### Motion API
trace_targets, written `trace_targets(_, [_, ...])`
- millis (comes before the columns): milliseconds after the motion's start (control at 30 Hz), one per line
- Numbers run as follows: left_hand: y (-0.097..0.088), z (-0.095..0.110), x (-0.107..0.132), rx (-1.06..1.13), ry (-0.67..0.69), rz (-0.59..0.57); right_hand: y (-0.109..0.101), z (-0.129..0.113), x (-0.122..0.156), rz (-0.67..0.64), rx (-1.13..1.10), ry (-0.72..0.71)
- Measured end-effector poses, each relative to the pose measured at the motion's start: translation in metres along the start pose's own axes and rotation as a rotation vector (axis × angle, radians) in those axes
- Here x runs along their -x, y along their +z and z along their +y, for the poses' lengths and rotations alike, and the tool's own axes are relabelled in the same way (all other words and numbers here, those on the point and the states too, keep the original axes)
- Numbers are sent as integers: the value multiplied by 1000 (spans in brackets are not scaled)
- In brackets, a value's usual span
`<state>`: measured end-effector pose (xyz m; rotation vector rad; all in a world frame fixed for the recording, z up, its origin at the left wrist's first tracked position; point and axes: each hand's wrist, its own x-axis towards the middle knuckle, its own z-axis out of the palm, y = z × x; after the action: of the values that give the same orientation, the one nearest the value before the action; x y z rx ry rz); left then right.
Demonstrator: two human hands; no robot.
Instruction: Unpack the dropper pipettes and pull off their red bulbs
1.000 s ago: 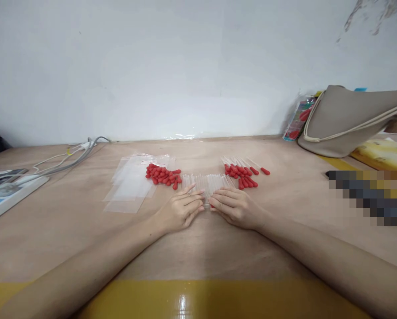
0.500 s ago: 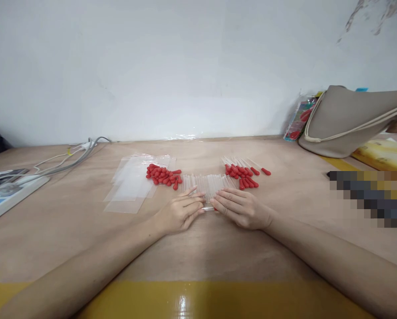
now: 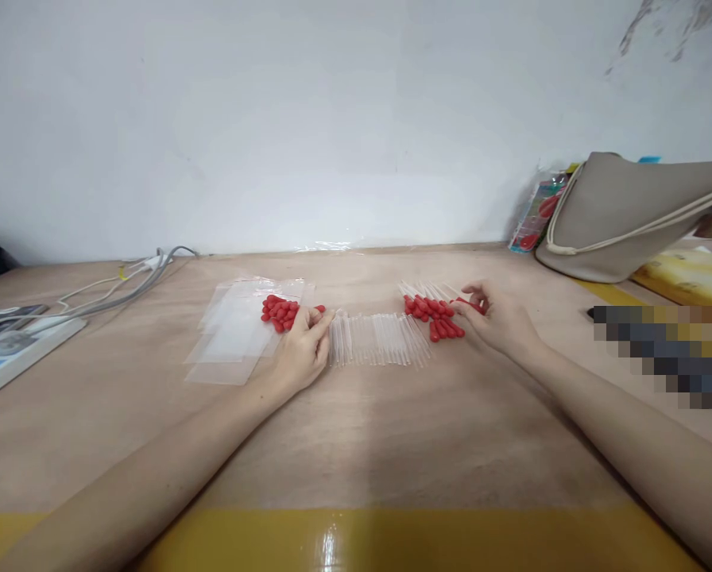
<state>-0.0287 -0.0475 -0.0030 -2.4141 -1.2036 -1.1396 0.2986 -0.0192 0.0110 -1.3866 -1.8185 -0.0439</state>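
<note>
A row of clear thin tubes (image 3: pixel 385 338) lies side by side in the middle of the wooden table. At its left end my left hand (image 3: pixel 304 349) is closed in a pinch, fingertips at the tubes' upper ends; what they pinch is hard to see. Red rubber bulbs (image 3: pixel 278 310) are heaped just beyond that hand, partly hidden by it. On the right, my right hand (image 3: pixel 502 318) has its fingers around a red-bulbed dropper (image 3: pixel 472 305). Beside it lies a pile of droppers with red bulbs (image 3: pixel 431 306), their thin stems pointing to the wall.
Clear plastic bags (image 3: pixel 225 338) overlap under the loose bulbs. A power strip (image 3: pixel 31 357) with cables stands at the left. A grey bag (image 3: pixel 618 214) and a coloured packet (image 3: pixel 538 214) lean at the back right. Yellow tape (image 3: pixel 272 540) runs along the front edge.
My hands have moved apart from the front of the tube row, where a tube lay crosswise between them. The left went to the loose bulbs and tube ends, the right to the dropper pile.
</note>
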Motion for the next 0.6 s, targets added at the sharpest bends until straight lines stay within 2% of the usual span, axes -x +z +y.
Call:
trace_targets(100, [2, -1, -3, 39, 9, 21, -9, 10, -7, -125, 9, 211])
trace_targets(200, [2, 0, -4, 43, 14, 39, -16, 12, -11, -236, -7, 340])
trace_targets(367, [5, 0, -2, -39, 43, 17, -19, 10, -11, -405, -161, 521])
trace_targets(467, [6, 2, -2, -42, 80, 22, -14, 14, -9, -397, -194, 533])
trace_targets(600, [3, 8, -3, 12, 92, -44, -3, 19, -6, -368, -290, 590])
